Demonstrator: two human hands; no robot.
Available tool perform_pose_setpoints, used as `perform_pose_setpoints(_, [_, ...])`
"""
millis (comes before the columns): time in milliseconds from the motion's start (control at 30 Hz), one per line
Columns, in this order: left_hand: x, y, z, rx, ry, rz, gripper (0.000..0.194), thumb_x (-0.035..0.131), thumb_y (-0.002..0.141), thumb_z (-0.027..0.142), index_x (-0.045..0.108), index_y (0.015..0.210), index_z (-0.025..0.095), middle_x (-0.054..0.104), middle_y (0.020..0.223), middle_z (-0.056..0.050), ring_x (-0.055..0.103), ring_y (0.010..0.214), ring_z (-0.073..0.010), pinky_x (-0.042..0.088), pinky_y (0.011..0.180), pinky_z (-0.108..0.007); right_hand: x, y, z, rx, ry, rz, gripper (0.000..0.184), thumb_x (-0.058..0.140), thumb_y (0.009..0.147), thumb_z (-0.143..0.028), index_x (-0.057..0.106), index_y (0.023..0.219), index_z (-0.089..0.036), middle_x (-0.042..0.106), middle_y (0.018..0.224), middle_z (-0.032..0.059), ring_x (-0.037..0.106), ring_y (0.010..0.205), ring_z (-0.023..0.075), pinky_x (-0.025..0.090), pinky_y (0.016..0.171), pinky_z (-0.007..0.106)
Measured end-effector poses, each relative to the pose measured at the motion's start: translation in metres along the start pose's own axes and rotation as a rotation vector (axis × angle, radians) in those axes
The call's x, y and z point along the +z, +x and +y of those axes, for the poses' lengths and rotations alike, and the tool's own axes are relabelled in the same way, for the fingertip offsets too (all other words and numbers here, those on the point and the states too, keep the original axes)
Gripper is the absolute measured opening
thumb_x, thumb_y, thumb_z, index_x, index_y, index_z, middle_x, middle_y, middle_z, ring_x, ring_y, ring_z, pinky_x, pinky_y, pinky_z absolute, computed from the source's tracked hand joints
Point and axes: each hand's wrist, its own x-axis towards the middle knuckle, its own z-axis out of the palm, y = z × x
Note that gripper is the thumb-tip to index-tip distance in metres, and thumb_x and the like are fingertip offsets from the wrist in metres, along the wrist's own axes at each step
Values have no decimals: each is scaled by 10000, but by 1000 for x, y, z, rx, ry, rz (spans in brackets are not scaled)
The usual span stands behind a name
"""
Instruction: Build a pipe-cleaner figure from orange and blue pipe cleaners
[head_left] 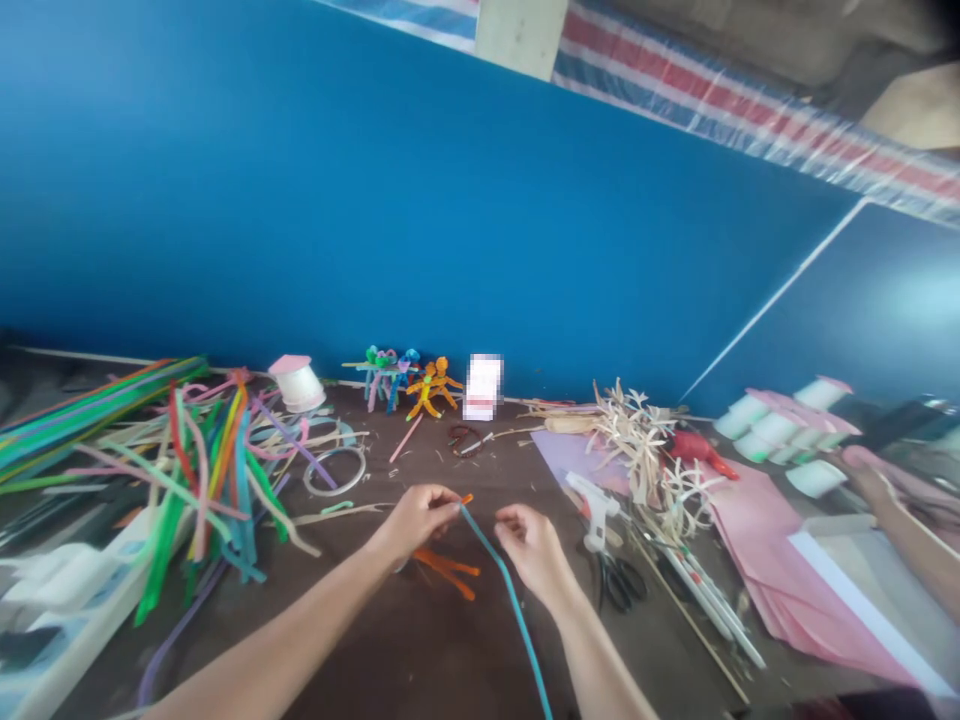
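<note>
My left hand [417, 517] is closed in a pinch on the top end of a long teal strip [510, 600], where a small orange tip [466, 498] shows. The strip runs down toward the bottom edge between my forearms. My right hand [529, 545] is curled beside the strip, its fingers close to it; whether they grip it is unclear. Orange strip pieces [446, 570] lie on the dark brown table [420, 650] just under my left hand.
A heap of coloured strips [202, 470] covers the left. Small strip figures [409, 380] stand by the blue wall. A glue gun [596, 510], scissors [619, 580], pink paper [757, 560] and white rolls [780, 425] lie right. Another person's arm [900, 520] reaches in at the right.
</note>
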Motion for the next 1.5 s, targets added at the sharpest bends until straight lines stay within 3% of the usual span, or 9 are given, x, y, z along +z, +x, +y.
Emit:
perform_pose_setpoints(133, [-3, 0, -5, -39, -1, 18, 252, 527, 667, 353, 560, 745, 115, 443, 478, 63, 392, 425, -74, 294, 436, -193, -47, -1, 21, 49, -443, 276, 219, 452, 762, -339, 600, 815, -187, 667, 774, 62, 626, 719, 199, 453, 666, 299])
perform_pose_setpoints(233, [-2, 0, -8, -62, -47, 40, 244, 531, 663, 355, 543, 736, 123, 418, 465, 73, 377, 422, -70, 285, 436, -190, -80, 1, 41, 255, -757, 407, 321, 426, 757, -456, 598, 837, -197, 663, 806, 100, 628, 720, 231, 444, 593, 313])
perform_pose_setpoints(300, [-1, 1, -9, -70, -122, 38, 248, 558, 641, 354, 533, 722, 121, 434, 488, 67, 388, 435, -67, 299, 443, -191, -93, 4, 52, 399, -836, 321, 408, 424, 723, -547, 610, 798, -193, 666, 738, 108, 632, 658, 244, 435, 553, 321])
perform_pose_setpoints(400, [-1, 3, -9, -108, -252, 5, 244, 599, 602, 324, 535, 708, 113, 480, 544, 47, 406, 453, -60, 326, 457, -196, -100, 9, 62, 479, -861, 211, 455, 395, 717, -573, 623, 754, -181, 667, 717, 134, 636, 648, 258, 425, 540, 329])
perform_pose_setpoints(600, [-7, 6, -13, -230, -392, -49, 240, 624, 574, 244, 574, 764, 107, 551, 639, 9, 456, 487, -56, 352, 475, -191, -99, 10, 58, 421, -749, 232, 303, 443, 700, -475, 583, 705, -207, 666, 720, 108, 631, 664, 253, 421, 538, 306])
perform_pose_setpoints(700, [-8, 7, -13, -240, -403, -50, 192, 614, 592, 225, 584, 742, 109, 552, 625, 9, 462, 496, -58, 363, 481, -188, -88, 0, 47, 267, -497, 336, 257, 464, 692, -412, 545, 800, -194, 661, 734, 80, 625, 656, 221, 441, 564, 281])
perform_pose_setpoints(833, [-6, 8, -12, -231, -423, -49, 169, 629, 608, 230, 587, 711, 102, 543, 595, 13, 442, 465, -47, 357, 455, -177, -56, -19, 24, -2, -183, 237, 240, 478, 703, -353, 521, 865, -182, 659, 841, 78, 627, 749, 199, 467, 642, 253])
perform_pose_setpoints(1000, [-5, 7, -9, -310, -514, -11, 185, 655, 603, 211, 586, 736, 102, 531, 571, 26, 446, 443, -40, 364, 434, -164, -28, -33, 3, -39, -164, 172, 179, 484, 714, -283, 496, 874, -204, 658, 828, 54, 632, 744, 195, 470, 648, 256])
perform_pose_setpoints(1500, [-4, -2, -2, -323, -523, -12, 140, 644, 612, 216, 600, 669, 97, 547, 580, 5, 469, 470, -54, 406, 472, -183, -23, -29, -5, -92, -218, 219, 161, 495, 706, -256, 499, 860, -210, 661, 812, 42, 635, 705, 178, 460, 624, 231])
